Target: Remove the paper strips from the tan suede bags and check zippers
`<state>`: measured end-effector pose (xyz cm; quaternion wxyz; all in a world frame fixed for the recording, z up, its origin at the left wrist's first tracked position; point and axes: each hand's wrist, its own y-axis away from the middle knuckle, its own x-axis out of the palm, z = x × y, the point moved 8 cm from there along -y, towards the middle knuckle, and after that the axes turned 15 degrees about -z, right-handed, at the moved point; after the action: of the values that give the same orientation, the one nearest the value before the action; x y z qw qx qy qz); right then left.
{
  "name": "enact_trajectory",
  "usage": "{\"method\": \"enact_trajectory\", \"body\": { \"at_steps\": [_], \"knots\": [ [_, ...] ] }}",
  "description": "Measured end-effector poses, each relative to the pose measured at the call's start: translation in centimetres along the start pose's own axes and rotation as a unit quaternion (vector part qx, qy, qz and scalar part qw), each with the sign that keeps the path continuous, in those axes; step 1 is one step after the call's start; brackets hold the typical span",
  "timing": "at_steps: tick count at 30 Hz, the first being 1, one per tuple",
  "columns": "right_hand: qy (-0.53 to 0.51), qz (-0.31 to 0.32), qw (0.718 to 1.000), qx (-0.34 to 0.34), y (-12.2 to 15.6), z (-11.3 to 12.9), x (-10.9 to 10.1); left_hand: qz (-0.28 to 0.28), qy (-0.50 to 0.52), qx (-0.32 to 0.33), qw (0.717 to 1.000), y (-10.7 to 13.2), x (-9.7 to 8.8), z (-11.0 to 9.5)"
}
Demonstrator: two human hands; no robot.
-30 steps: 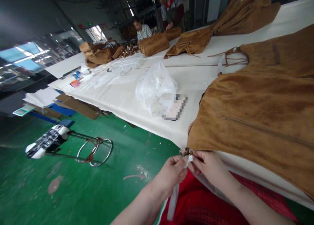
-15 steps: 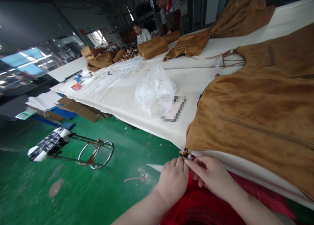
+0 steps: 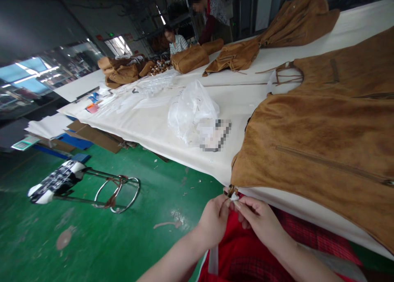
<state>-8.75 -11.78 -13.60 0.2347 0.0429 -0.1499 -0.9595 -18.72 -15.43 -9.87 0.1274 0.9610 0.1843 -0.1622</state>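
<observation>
- At far left, a metal-framed stool (image 3: 57, 181) with a black-and-white seat lies tipped over on the green floor (image 3: 129, 241).
- Further back, a brown pile (image 3: 121, 72) rests on the long pale surface (image 3: 144, 122).
- Behind it stands a person in a striped top (image 3: 178, 44).
- A clear plastic bag (image 3: 189, 113) sits crumpled near the edge.
- The left hand (image 3: 214, 218) has its grip pinching a small white piece (image 3: 234, 196), just below a metal fitting (image 3: 231, 189) at the brown suede item's corner.
- The right hand (image 3: 257, 214) pinches the same piece, thumb against fingers.
- At right, the brown suede item (image 3: 308, 130) lies flat, its zip running lengthwise.
</observation>
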Motion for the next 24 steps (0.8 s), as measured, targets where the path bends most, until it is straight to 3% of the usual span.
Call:
{"method": "enact_trajectory", "body": {
  "at_steps": [2,5,8,11,16,20,22,24],
  "knots": [
    [-0.003,-0.004,1.000,-0.007,-0.1,0.1,0.0,0.034,0.122,-0.113,0.986,0.1,0.5,1.2],
    [-0.013,-0.015,1.000,-0.011,0.0,0.7,-0.1,0.099,0.238,-0.236,0.937,0.8,1.3,1.9],
    [-0.023,-0.036,0.999,-0.018,0.0,1.4,-0.2,0.166,0.316,-0.293,0.887,1.2,1.7,1.8],
    [-0.025,-0.068,0.997,-0.025,-0.4,1.7,-0.5,0.225,0.395,-0.347,0.820,1.5,2.2,1.4],
    [-0.087,-0.096,0.992,-0.014,-1.4,1.4,-0.5,0.237,0.481,-0.405,0.741,2.2,2.5,0.6],
    [-0.160,-0.048,0.985,0.036,-1.4,1.0,0.5,0.261,0.475,-0.413,0.732,3.0,3.5,0.5],
    [-0.185,-0.010,0.980,0.072,-1.0,1.0,1.0,0.277,0.434,-0.404,0.756,3.6,4.2,0.6],
    [-0.198,0.007,0.975,0.096,-0.5,1.1,1.1,0.270,0.372,-0.385,0.801,4.0,4.5,1.0]
  ]
}}
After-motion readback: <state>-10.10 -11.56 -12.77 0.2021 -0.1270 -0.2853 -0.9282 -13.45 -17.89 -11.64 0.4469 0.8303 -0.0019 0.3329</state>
